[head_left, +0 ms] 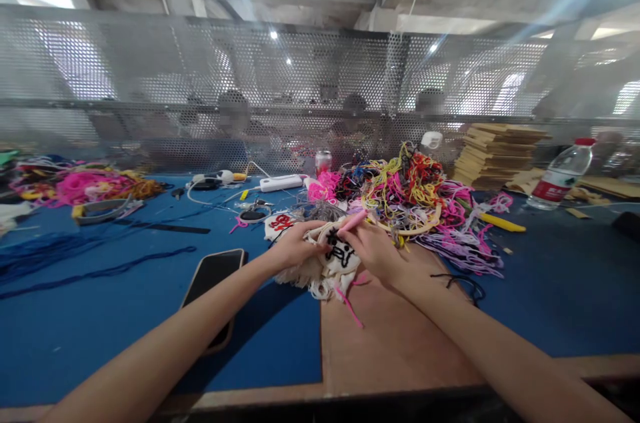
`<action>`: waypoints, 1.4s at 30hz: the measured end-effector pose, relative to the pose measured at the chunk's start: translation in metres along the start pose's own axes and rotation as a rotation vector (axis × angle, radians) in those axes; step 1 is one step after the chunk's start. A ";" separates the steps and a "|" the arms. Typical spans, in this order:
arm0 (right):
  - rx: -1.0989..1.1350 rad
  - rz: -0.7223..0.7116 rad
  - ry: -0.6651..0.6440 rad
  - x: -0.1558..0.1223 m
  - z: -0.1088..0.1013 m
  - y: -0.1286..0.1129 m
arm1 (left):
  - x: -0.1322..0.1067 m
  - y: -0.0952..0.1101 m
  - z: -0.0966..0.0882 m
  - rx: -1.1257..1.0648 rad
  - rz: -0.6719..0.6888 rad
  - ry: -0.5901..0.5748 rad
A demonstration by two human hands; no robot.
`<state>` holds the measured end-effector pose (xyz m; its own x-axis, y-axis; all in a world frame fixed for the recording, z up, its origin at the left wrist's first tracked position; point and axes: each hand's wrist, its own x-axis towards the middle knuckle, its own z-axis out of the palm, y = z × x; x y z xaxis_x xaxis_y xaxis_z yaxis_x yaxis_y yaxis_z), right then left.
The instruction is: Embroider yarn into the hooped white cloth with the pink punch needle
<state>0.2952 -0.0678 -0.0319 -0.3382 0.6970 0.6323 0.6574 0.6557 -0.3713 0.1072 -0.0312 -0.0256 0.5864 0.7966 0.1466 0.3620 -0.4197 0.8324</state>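
Observation:
My left hand [296, 246] grips the edge of a cream fabric piece [345, 261] that carries a black stitched pattern and has loose fringe below. Over its upper right side, my right hand [376, 251] is closed on a pink pen-shaped tool [354, 220], whose tip I cannot make out. A pink yarn strand [353, 309] dangles under the fabric onto the brown board [390, 343]. Just behind my left hand lies another white piece with red stitching [280, 224].
Tangled colourful yarn [400, 189] is heaped behind my hands, with more yarn [90, 186] at left. A phone [213, 283] lies near my left forearm. A power strip [281, 183], a water bottle [563, 173] and stacked brown cardboard [493, 153] stand before a perforated metal screen [300, 76].

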 end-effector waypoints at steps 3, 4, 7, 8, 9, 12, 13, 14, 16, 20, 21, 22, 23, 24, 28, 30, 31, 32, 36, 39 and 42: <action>0.010 0.055 0.030 -0.001 -0.002 0.000 | 0.000 -0.002 0.000 -0.006 -0.010 -0.002; 0.015 0.063 0.036 -0.002 -0.002 0.001 | 0.000 -0.002 0.000 0.003 -0.005 0.000; 0.030 0.073 0.040 -0.003 -0.001 0.003 | -0.001 -0.001 0.000 0.032 0.017 0.013; 0.037 0.072 0.045 -0.003 -0.001 0.004 | -0.001 -0.001 0.000 0.035 0.018 0.011; 0.045 0.070 0.047 -0.003 0.000 0.004 | -0.001 0.000 -0.001 0.033 0.015 0.006; 0.045 0.071 0.057 -0.004 0.000 0.005 | -0.002 0.002 -0.001 0.034 -0.004 -0.007; 0.038 0.075 0.055 -0.004 0.000 0.005 | -0.002 0.003 -0.001 0.040 -0.006 -0.002; 0.030 0.080 0.053 -0.004 0.000 0.005 | -0.002 0.003 -0.001 0.046 -0.005 0.005; 0.017 0.080 0.049 -0.004 0.000 0.005 | -0.002 0.003 -0.001 0.054 -0.004 0.015; -0.017 0.042 0.026 -0.003 -0.003 0.002 | -0.001 0.000 -0.001 0.030 0.002 -0.001; -0.035 0.035 0.010 -0.002 -0.004 0.001 | -0.001 -0.001 -0.001 0.019 0.009 -0.007; -0.054 0.031 -0.006 -0.002 -0.004 0.000 | 0.000 -0.001 0.000 0.007 0.016 -0.013; -0.067 0.024 -0.018 -0.001 -0.005 -0.001 | 0.000 -0.001 0.000 -0.004 0.021 -0.018; -0.068 0.014 -0.022 -0.001 -0.005 -0.001 | 0.000 -0.001 0.000 -0.012 0.023 -0.023; 0.013 -0.058 -0.021 0.000 -0.003 0.000 | 0.000 0.002 0.000 0.010 0.021 -0.031; 0.022 -0.077 -0.050 0.000 0.000 0.002 | 0.000 0.003 -0.001 0.024 0.012 -0.044; 0.017 -0.077 -0.064 0.000 0.001 0.003 | 0.000 0.004 -0.001 0.025 0.006 -0.049; 0.013 -0.073 -0.071 0.000 0.001 0.003 | 0.000 0.004 -0.002 0.025 0.001 -0.051; 0.007 -0.010 -0.035 0.000 -0.001 0.002 | -0.002 0.006 -0.003 0.027 -0.001 -0.034; -0.029 0.050 -0.003 0.000 -0.004 0.000 | -0.003 0.006 -0.003 0.022 -0.005 -0.031; -0.053 0.064 0.003 0.000 -0.005 0.000 | -0.003 0.005 -0.003 0.010 -0.015 -0.038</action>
<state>0.2987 -0.0695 -0.0284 -0.2922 0.7359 0.6108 0.7125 0.5936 -0.3743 0.1056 -0.0343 -0.0200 0.6080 0.7858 0.1136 0.3783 -0.4125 0.8287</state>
